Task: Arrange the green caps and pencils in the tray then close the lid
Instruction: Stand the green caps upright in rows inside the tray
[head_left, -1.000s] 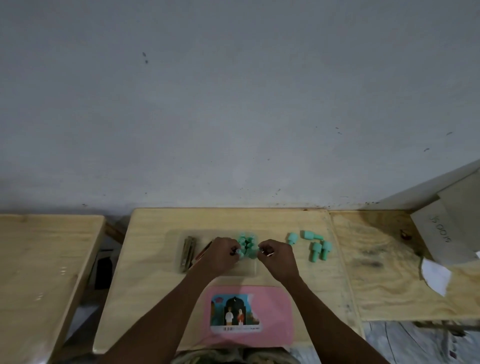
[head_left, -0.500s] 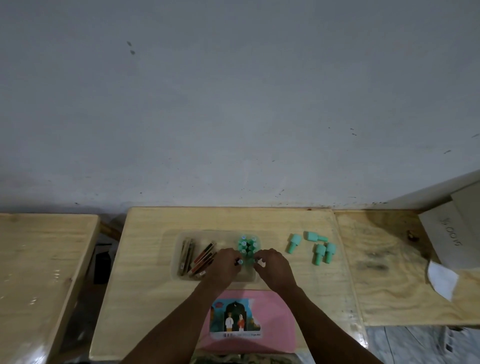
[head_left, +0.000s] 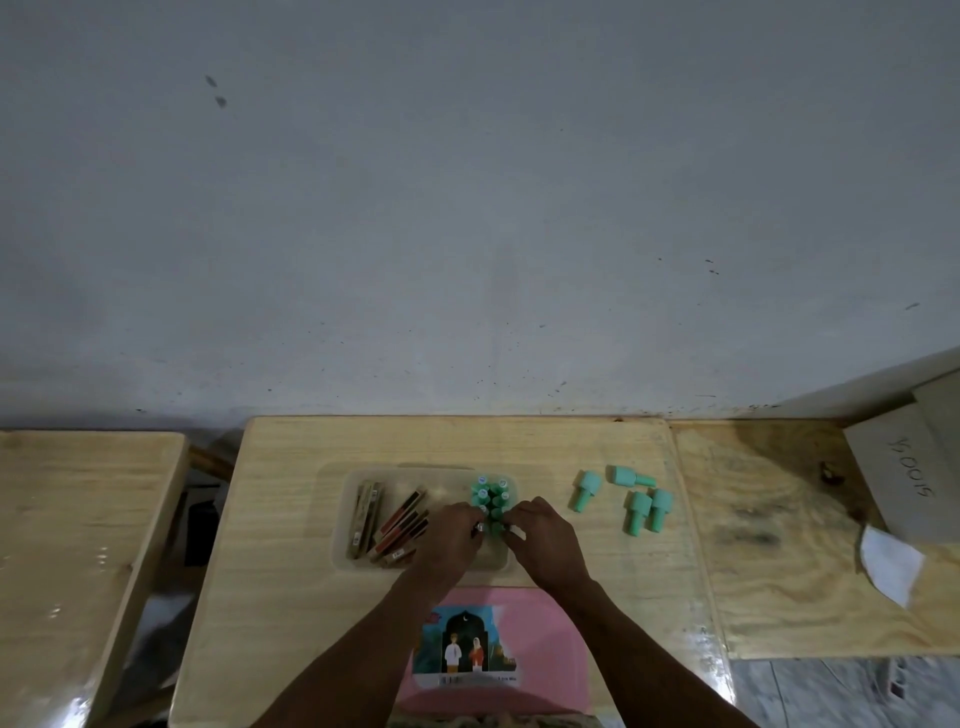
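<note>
Four green caps (head_left: 626, 499) lie loose on the table (head_left: 291, 519), well right of the tray (head_left: 340, 540) — they are not yet packed. Inside the clear tray, the pencils (head_left: 395, 522) sit bundled in its left part, and a cluster of upright caps (head_left: 491, 493) fills the right part. Both hands meet over the near end of that cluster: the left hand (head_left: 449, 535) and right hand (head_left: 540, 540) have fingertips pinched close around a cap, though whether either truly grips one I cannot tell. The pink lid (head_left: 550, 649) lies flat just in front of the tray, partly under the forearms. By my reckoning the job is past halfway — the loose caps and the lid remain.
</note>
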